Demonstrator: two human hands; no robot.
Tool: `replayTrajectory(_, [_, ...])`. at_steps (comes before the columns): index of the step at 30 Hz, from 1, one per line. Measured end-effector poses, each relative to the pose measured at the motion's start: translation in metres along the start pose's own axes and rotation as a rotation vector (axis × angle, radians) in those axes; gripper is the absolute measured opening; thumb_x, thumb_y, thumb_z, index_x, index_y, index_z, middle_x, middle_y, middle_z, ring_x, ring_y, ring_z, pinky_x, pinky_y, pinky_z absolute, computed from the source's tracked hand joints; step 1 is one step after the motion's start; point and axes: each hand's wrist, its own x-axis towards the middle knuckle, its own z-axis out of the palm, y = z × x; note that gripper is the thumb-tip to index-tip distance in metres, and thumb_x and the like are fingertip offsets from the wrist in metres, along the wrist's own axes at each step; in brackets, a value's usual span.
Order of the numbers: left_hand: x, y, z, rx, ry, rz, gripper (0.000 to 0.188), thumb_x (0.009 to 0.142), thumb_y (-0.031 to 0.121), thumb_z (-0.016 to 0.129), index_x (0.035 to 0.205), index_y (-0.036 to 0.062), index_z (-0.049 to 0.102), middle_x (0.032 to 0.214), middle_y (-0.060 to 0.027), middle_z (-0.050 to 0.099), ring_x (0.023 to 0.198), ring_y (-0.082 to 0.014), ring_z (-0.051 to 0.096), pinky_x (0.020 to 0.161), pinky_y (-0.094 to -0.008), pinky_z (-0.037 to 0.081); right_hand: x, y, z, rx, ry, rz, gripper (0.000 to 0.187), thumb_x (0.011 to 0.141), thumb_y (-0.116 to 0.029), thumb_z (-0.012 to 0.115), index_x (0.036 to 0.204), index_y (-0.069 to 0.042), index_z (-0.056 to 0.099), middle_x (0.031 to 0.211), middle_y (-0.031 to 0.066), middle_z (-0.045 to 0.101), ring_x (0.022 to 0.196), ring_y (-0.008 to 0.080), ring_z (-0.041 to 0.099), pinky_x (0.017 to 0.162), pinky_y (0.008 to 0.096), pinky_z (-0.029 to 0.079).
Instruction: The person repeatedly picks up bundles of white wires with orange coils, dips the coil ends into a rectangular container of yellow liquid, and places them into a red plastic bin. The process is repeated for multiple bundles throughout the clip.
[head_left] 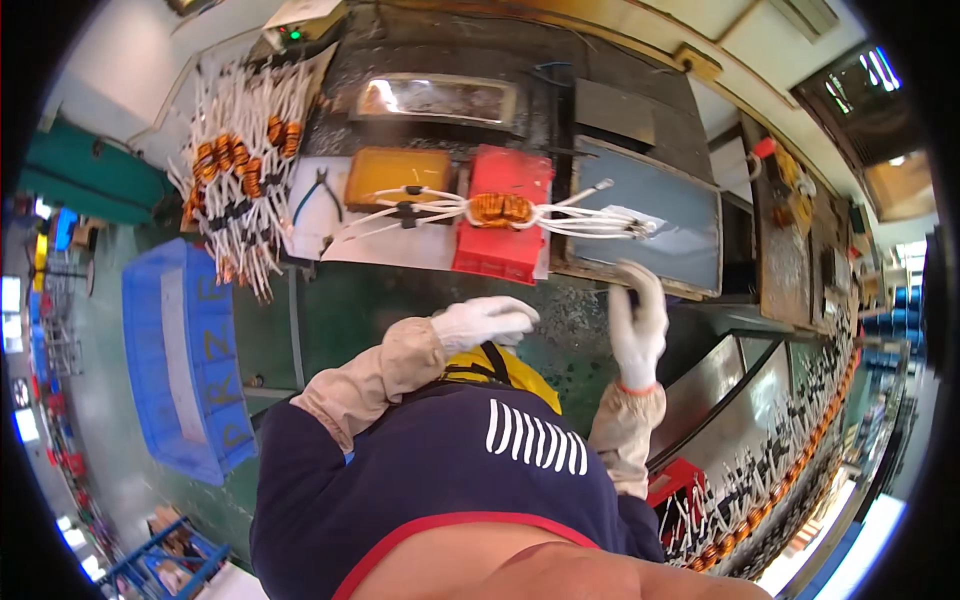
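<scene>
Lying across the red block (503,225) and the amber block (397,178) at the back of the bench, the copper-wound coil (499,208) with its bundle of white sleeved leads (590,221) stretches left to right, its right-hand lead ends resting on the grey plate (650,215). Neither hand touches it. The right hand (637,320), in a white glove, is raised with fingers spread and loosely extended, empty, just below the front edge of that grey plate and nearest to the lead ends. The left hand (484,320), also white-gloved, is curled over in front of the chest above a yellow strapped item (500,368); whether it grips anything I cannot tell, since the fingers fold away from view.

To handle this coil well, I judge it best to take it by the wound body and not by the leads, since the thin sleeved wires would likely bend or tangle if pulled. Supporting both the winding and the lead bundle should keep the ends aligned.

Further out, a heap of similar coils (240,165) lies on the left of the bench, with pliers (322,190) between it and the amber block. A blue crate (185,360) stands lower left, and a long row of finished coils (790,470) runs down the right side.
</scene>
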Motion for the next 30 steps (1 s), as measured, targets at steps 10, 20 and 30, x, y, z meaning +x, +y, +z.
replayTrajectory(10, [-0.048,-0.037,-0.106,-0.897,0.248,0.301,0.035,0.098,0.026,0.056,0.125,0.0042,0.056,0.107,-0.0122,0.065,0.089,-0.0222,0.066,0.082,-0.035,0.055,0.108,-0.008,0.12,-0.286,-0.512,-0.355,0.058,0.077,-0.02,0.073,0.13,-0.008,0.051,0.123,0.0162,0.058,0.116,0.0344,0.055,0.096,0.0403,0.046])
replayTrajectory(20, [-0.03,0.007,-0.159,0.847,1.214,0.72,0.026,0.085,0.018,0.065,0.11,0.0115,0.068,0.095,-0.0108,0.064,0.085,-0.0275,0.063,0.076,-0.0359,0.051,0.121,0.022,0.148,-0.203,-0.747,-0.35,0.052,0.075,-0.017,0.074,0.122,-0.009,0.053,0.106,0.0164,0.062,0.1,0.0357,0.061,0.085,0.041,0.05])
replayTrajectory(30, [-0.035,0.052,-0.182,1.618,1.098,0.512,0.025,0.065,0.029,0.076,0.088,0.021,0.069,0.095,-0.0059,0.058,0.095,-0.0256,0.056,0.078,-0.0403,0.047,0.126,0.027,0.146,-0.172,-0.824,-0.298,0.055,0.076,-0.018,0.074,0.125,-0.008,0.053,0.116,0.0171,0.06,0.108,0.0359,0.059,0.091,0.0404,0.049])
